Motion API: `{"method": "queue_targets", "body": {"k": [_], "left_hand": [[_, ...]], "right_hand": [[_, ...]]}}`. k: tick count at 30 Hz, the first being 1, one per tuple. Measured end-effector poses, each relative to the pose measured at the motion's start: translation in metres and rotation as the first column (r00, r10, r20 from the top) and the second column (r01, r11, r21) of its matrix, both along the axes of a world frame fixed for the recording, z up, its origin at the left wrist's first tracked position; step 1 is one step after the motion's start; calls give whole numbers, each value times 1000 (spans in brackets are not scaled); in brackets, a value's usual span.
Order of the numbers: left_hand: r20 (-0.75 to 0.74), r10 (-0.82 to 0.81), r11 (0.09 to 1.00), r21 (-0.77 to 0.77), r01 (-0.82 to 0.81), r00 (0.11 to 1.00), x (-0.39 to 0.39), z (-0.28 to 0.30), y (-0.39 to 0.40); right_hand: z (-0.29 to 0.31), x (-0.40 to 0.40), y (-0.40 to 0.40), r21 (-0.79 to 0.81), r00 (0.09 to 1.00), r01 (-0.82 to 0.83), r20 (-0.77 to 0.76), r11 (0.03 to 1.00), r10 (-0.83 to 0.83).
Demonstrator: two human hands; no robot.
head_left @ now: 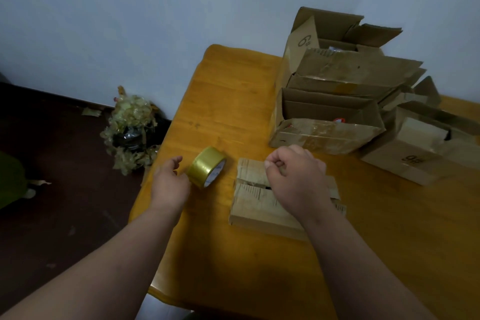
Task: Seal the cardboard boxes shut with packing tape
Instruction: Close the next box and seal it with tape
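Head view: the left hand [170, 182] is open, fingers relaxed, just beside the roll of tape [207, 167] standing on edge — likely reaching for it. The right hand [294, 176] is curled into a fist, empty as far as shows, above the small box [255, 202], whose flaps meet but look untaped. Open boxes [330, 101] crowd the far right; the table [228, 91] edge runs close on the left — bare wood lies nearer the body.

tape roll [207, 167] – gold, on edge, tilted | small box [255, 200] – flaps shut, untaped | open boxes [335, 91] – stacked behind
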State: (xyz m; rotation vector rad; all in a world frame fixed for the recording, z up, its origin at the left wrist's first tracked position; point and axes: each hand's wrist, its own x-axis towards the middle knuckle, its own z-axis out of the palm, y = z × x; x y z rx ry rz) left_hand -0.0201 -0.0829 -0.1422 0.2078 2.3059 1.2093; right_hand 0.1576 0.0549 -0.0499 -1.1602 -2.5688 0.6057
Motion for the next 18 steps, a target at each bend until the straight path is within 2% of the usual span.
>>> {"method": "queue_targets", "body": {"k": [7,10,15,18], "left_hand": [[154,-134,965,-204,165,979,-20,-23,2],[154,-201,928,-288,238,968,-23,-32,2],[140,-270,887,-349,303,953,-28,-42,5],[146,-290,888,-328,323,946,-31,-41,7]], "right_hand": [[2,-11,3,-63,998,-32,-59,997,29],[4,-17,5,-110,996,-46,-76,993,37],[6,-26,5,-182,996,-73,-57,981,64],[7,-32,4,-220,996,-86,-47,972,78]]}}
